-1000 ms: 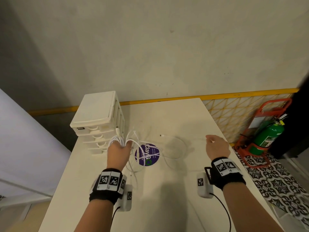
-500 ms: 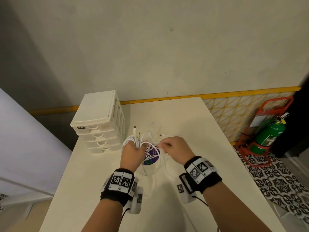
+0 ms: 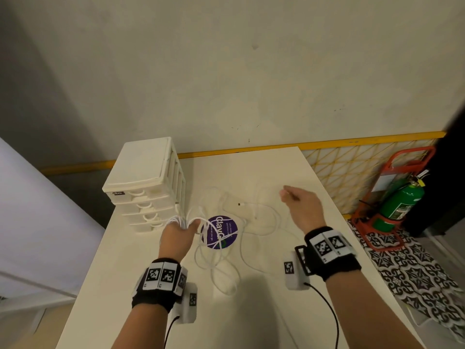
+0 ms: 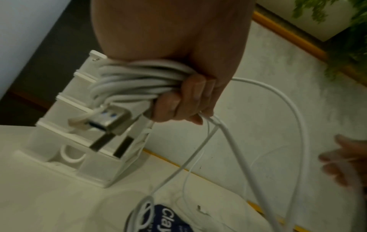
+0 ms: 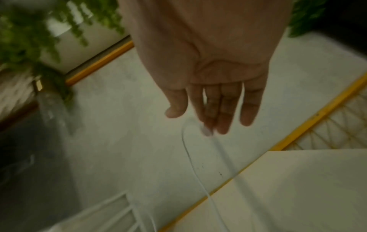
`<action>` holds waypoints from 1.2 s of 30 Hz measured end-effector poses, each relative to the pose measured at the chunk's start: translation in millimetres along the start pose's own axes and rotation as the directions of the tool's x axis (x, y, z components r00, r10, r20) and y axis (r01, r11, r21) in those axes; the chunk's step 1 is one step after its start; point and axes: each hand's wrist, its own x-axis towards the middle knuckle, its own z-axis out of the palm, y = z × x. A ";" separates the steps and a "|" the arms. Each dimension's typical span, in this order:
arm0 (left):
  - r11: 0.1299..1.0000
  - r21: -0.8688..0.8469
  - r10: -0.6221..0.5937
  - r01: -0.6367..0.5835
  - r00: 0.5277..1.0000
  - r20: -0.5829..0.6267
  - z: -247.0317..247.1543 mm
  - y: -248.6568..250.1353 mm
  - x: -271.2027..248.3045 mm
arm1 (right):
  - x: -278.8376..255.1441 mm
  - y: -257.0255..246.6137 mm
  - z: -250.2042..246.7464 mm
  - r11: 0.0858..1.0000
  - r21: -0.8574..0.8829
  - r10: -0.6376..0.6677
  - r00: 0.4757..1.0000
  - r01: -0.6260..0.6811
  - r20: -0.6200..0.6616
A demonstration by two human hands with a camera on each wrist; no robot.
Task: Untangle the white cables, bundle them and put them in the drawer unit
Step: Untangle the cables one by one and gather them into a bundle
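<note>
My left hand (image 3: 180, 229) grips a coil of white cable (image 4: 137, 83), fingers curled round several loops, just right of the white drawer unit (image 3: 143, 172). A USB plug (image 4: 111, 120) sticks out of the coil. Loose strands of cable (image 3: 226, 273) trail from this hand across the table, over a purple sticker (image 3: 221, 231). My right hand (image 3: 289, 196) hovers far to the right above the table, and in the blurred right wrist view its fingers (image 5: 224, 109) look nearly straight. A thin strand (image 5: 186, 149) hangs from its fingertips. A free cable end (image 3: 240, 204) lies between the hands.
The drawer unit's (image 4: 79, 157) drawers all look closed, with ring handles facing me. The cream table (image 3: 251, 311) meets a wall at the back. A green fire extinguisher (image 3: 400, 200) in a red stand sits on the floor to the right.
My right hand was at the left hand's coil half a second ago and has swung out to the right, drawing a strand with it. The left hand shifted slightly left toward the drawers.
</note>
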 end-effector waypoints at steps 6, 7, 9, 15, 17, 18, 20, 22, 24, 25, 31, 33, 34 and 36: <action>0.991 -0.133 -0.003 0.016 0.996 0.091 9.7 33.3 -13.9 | -30.9 -22.2 33.6 0.979 0.041 -0.197 0.872 0.201 0.448; 0.988 -0.154 -0.011 0.027 0.995 0.100 10.1 37.1 -15.3 | -37.1 -25.4 40.7 0.980 0.110 -0.200 0.807 0.167 0.556; 0.981 -0.191 -0.028 0.046 0.995 0.098 8.0 42.8 -14.7 | -44.7 -22.5 55.0 0.974 0.192 -0.212 0.770 0.118 0.602; 0.997 -0.042 0.064 -0.061 0.995 0.073 -11.7 52.0 -15.5 | -20.6 -1.4 42.8 0.965 0.167 -0.230 0.961 0.204 0.154; 0.997 -0.022 0.081 -0.079 0.993 0.091 -12.4 52.0 -15.8 | -10.6 -4.2 29.9 0.960 0.105 -0.265 0.964 0.261 0.034; 0.997 -0.025 0.074 -0.072 0.992 0.100 -13.1 51.0 -14.6 | -5.9 -4.8 21.8 0.957 0.086 -0.273 0.961 0.276 -0.047; 0.999 -0.039 0.031 -0.026 0.993 0.111 -17.6 47.7 -11.0 | 4.1 -3.5 3.0 0.956 0.070 -0.265 0.942 0.284 -0.204; 0.998 -0.060 -0.003 0.010 0.992 0.126 -21.8 44.2 -7.1 | 12.0 0.6 -11.6 0.966 -0.016 -0.256 0.945 0.258 -0.202; 0.994 -0.107 -0.006 0.023 0.988 0.153 -20.8 45.0 -8.1 | 14.3 1.8 -12.7 0.969 -0.149 -0.199 0.980 0.195 -0.016; 0.989 -0.148 0.002 0.024 0.985 0.170 -18.4 47.3 -10.1 | 11.6 0.5 -9.0 0.967 -0.175 -0.169 0.979 0.186 0.111; 0.943 -0.329 0.064 0.042 0.951 0.304 -3.8 62.2 -23.2 | -26.4 -32.5 23.9 0.909 0.121 -0.417 0.865 0.399 0.281; 0.935 -0.354 0.092 0.037 0.935 0.341 -2.1 65.4 -26.9 | -31.2 -41.4 34.5 0.880 0.102 -0.475 0.850 0.464 0.228; 0.935 -0.353 0.108 0.027 0.928 0.357 -1.3 67.0 -28.7 | -31.2 -43.5 39.5 0.868 0.075 -0.496 0.847 0.492 0.191; 0.942 -0.336 0.135 -0.003 0.919 0.369 -0.9 70.0 -31.4 | -29.3 -45.5 44.0 0.889 0.050 -0.456 0.876 0.455 0.158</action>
